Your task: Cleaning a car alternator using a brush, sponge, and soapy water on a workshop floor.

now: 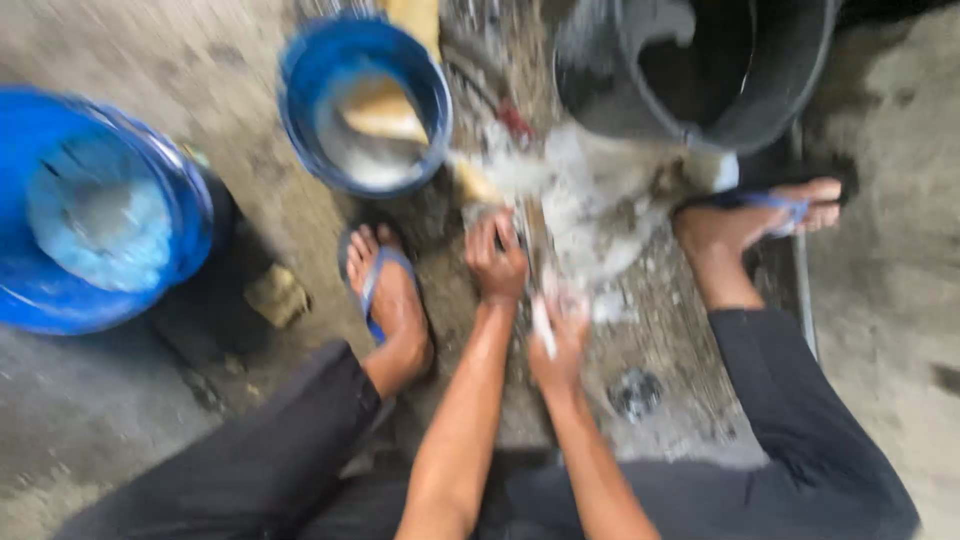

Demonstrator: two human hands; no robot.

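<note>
— Where are the two hands?

— The left hand (497,262) and the right hand (560,340) are close together in the middle, between the two feet, over the wet floor (640,290). The right hand is nearer to the person.

— And the containers?

— A small bucket (365,105) stands beyond the left foot (390,300). A big tub (95,210) is far to the left of it. A large basin (720,70) stands beyond the right foot (750,225). A drain (635,392) lies in the floor just right of the right hand.

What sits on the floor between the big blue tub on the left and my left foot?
In the head view, a small tan block-like lump lies on wet concrete between the big blue tub and the left foot; blur hides what it is.
</note>
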